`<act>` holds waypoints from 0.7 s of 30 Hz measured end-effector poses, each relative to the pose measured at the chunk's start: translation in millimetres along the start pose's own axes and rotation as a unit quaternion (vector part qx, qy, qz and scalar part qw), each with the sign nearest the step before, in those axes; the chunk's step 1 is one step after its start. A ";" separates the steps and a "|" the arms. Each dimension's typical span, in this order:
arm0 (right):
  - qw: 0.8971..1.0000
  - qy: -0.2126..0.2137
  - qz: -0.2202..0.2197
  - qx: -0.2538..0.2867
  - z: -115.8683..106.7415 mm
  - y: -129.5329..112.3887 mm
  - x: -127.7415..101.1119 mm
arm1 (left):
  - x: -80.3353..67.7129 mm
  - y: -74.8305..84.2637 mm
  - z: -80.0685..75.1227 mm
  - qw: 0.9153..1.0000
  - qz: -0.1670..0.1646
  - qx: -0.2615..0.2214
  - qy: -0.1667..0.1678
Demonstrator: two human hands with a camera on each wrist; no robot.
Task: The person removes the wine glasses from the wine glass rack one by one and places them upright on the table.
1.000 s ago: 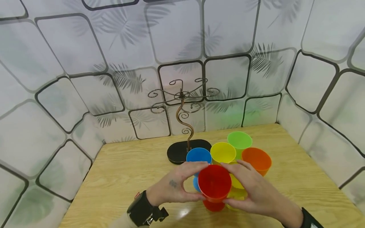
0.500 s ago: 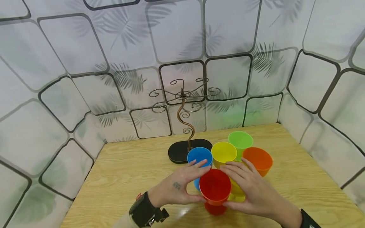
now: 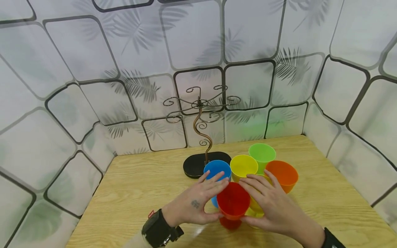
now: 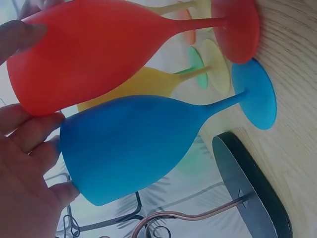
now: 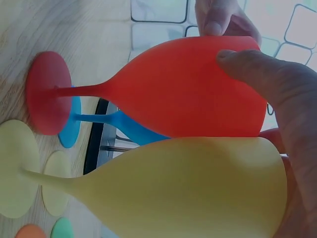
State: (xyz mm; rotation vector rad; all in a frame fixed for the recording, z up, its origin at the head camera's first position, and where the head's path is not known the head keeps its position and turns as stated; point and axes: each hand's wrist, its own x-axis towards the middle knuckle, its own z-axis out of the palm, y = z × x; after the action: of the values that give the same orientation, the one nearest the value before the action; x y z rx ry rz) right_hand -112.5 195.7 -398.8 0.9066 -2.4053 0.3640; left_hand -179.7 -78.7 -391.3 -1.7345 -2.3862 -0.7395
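Observation:
A red plastic wine goblet (image 3: 233, 201) stands between my hands at the near side of the group. My left hand (image 3: 196, 204) holds its bowl from the left, thumb in front. In the left wrist view, its other fingers spread past the rim to the blue goblet (image 4: 133, 144) behind. From the right, my right hand (image 3: 276, 203) grips the red bowl, thumb near the rim and fingers behind. A yellow goblet (image 5: 198, 183) sits right beside the red one, mostly covered by that hand in the head view. The red foot (image 5: 48, 93) is at the tabletop; I cannot tell whether it touches.
Behind are another yellow goblet (image 3: 244, 166), a green goblet (image 3: 262, 152) and an orange goblet (image 3: 283, 175). A metal stand with curled arms rises from a black oval base (image 3: 193, 167) at the back. Patterned cloth walls (image 3: 198, 41) enclose the wooden table (image 3: 136, 193).
The left fingers have spread over the blue goblet's rim. The red goblet shifted slightly nearer, then back, and its foot has swung a little left. Both hands still hold it.

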 end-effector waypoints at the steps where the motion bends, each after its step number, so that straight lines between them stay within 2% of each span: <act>1: 1.000 0.000 0.000 -0.003 0.5 0.4 0.3 | 0.1 0.0 0.4 1.000 -0.004 0.003 -0.002; 13: 1.000 -0.010 0.010 -0.028 3.6 2.7 3.6 | -0.1 -0.2 5.0 0.996 -0.021 0.089 -0.017; 21: 0.998 -0.040 0.030 -0.046 4.1 1.9 3.0 | 1.5 0.8 5.8 0.992 -0.031 0.125 -0.019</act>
State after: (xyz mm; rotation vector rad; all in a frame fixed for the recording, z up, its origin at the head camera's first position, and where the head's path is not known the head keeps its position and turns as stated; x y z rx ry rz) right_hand -117.3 193.8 -400.5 0.8235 -2.5046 0.2400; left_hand -178.3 -74.7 -395.6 -1.5945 -2.4445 -0.3953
